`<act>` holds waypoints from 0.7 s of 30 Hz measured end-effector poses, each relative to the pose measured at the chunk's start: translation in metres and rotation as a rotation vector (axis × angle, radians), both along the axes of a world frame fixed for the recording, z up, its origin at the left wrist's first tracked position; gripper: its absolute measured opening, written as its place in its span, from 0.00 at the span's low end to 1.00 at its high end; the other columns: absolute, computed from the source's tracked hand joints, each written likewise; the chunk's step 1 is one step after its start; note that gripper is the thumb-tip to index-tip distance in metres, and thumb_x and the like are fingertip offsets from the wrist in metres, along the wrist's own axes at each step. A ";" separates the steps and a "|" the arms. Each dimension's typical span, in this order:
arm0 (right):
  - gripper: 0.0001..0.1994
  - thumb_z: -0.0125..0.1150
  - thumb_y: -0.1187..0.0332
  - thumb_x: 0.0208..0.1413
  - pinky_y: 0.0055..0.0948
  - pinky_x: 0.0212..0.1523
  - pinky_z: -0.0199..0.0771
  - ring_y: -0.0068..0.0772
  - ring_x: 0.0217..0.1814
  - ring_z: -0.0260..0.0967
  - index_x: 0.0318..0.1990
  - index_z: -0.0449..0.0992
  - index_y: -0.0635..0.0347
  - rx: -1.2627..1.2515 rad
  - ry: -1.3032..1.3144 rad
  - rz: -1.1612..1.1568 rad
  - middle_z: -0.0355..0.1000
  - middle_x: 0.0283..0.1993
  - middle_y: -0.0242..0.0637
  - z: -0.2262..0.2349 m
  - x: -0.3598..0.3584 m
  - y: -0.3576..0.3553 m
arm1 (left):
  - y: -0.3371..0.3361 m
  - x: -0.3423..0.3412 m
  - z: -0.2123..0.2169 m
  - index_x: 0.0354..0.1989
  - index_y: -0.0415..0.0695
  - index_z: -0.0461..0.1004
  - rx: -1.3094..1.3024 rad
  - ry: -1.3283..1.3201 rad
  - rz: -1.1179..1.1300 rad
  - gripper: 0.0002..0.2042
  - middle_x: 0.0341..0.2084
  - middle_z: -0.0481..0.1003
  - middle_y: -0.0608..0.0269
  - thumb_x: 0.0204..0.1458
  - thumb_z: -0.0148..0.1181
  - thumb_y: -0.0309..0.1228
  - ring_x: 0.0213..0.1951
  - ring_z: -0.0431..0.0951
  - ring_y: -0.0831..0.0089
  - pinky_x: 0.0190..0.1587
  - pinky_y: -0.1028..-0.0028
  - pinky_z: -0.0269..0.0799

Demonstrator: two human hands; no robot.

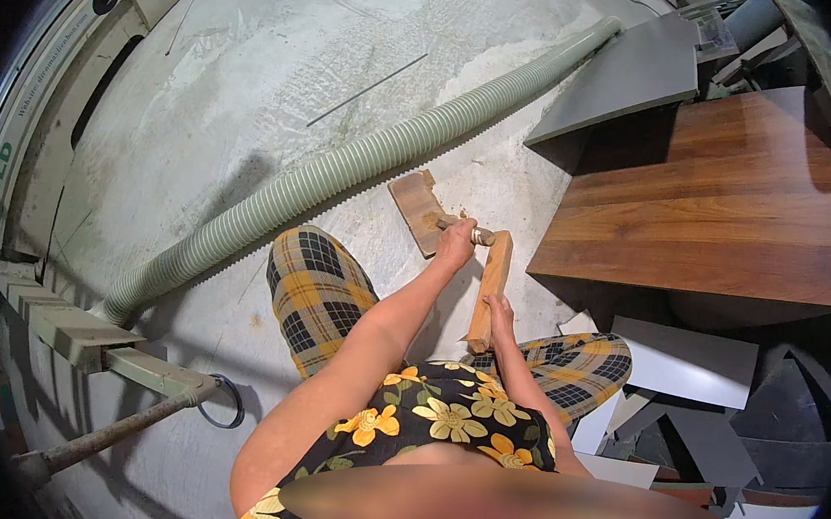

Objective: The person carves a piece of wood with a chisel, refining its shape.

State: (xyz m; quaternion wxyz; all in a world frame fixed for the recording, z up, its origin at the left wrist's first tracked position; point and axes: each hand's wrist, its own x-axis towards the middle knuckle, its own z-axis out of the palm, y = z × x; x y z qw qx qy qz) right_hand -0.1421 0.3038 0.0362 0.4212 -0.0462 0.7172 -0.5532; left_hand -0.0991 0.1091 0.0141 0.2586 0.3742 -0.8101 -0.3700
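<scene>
My left hand (455,247) is closed round a wooden-handled chisel (482,236) with a metal ring near its end. Its front part reaches toward a small brown board (414,204) lying on the floor, which has a cut-out at its far edge. The chisel's tip is too small to make out. In my right hand (500,319) is a thick squared wooden bar (494,275), gripped near its close end. The bar's far end is up against or right beside the chisel's handle end; I cannot tell which. Wood crumbs (464,214) lie by the board.
A ribbed pale green hose (365,158) crosses the floor beyond my knees. A thin rod (367,90) lies past it. Large brown panels (703,204) and a grey panel (625,76) stand at right, with board offcuts (686,362) closer in. Machine framing (59,319) runs along the left.
</scene>
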 end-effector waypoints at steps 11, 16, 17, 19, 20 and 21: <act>0.19 0.57 0.62 0.51 0.30 0.39 0.71 0.30 0.37 0.69 0.48 0.70 0.63 0.036 0.043 0.030 0.70 0.37 0.36 0.003 0.001 0.001 | 0.001 0.000 0.005 0.45 0.43 0.73 0.026 -0.020 -0.016 0.18 0.37 0.76 0.45 0.42 0.57 0.20 0.41 0.77 0.47 0.42 0.55 0.72; 0.18 0.57 0.62 0.51 0.31 0.37 0.72 0.30 0.35 0.69 0.48 0.69 0.62 -0.011 0.014 0.006 0.70 0.37 0.36 -0.001 -0.001 0.002 | 0.002 -0.003 0.005 0.45 0.43 0.73 0.018 0.006 -0.008 0.18 0.35 0.76 0.45 0.42 0.57 0.20 0.40 0.77 0.47 0.41 0.55 0.72; 0.18 0.57 0.62 0.51 0.31 0.37 0.72 0.30 0.35 0.69 0.48 0.69 0.62 -0.011 0.019 0.010 0.70 0.36 0.36 -0.001 -0.001 0.002 | 0.003 -0.003 0.004 0.44 0.43 0.73 0.013 0.010 -0.004 0.18 0.35 0.76 0.45 0.42 0.57 0.20 0.39 0.77 0.47 0.41 0.55 0.72; 0.18 0.57 0.62 0.52 0.31 0.37 0.72 0.30 0.35 0.69 0.48 0.69 0.62 -0.016 0.015 0.005 0.70 0.36 0.36 -0.005 -0.003 0.003 | 0.002 -0.005 0.004 0.44 0.44 0.73 0.007 0.005 -0.010 0.17 0.34 0.76 0.46 0.42 0.57 0.20 0.39 0.77 0.47 0.41 0.55 0.72; 0.18 0.57 0.63 0.52 0.31 0.37 0.72 0.30 0.35 0.69 0.48 0.69 0.62 -0.021 0.010 0.000 0.70 0.36 0.36 -0.006 -0.005 0.004 | 0.002 -0.006 0.005 0.44 0.44 0.73 0.002 -0.001 -0.015 0.17 0.34 0.76 0.46 0.42 0.57 0.21 0.39 0.77 0.48 0.41 0.55 0.72; 0.18 0.57 0.63 0.52 0.31 0.37 0.72 0.30 0.35 0.69 0.48 0.69 0.62 -0.021 0.007 0.004 0.70 0.36 0.36 -0.005 -0.003 0.002 | 0.001 -0.005 0.002 0.44 0.44 0.73 0.002 -0.004 -0.011 0.17 0.34 0.76 0.46 0.42 0.57 0.21 0.39 0.77 0.48 0.41 0.55 0.72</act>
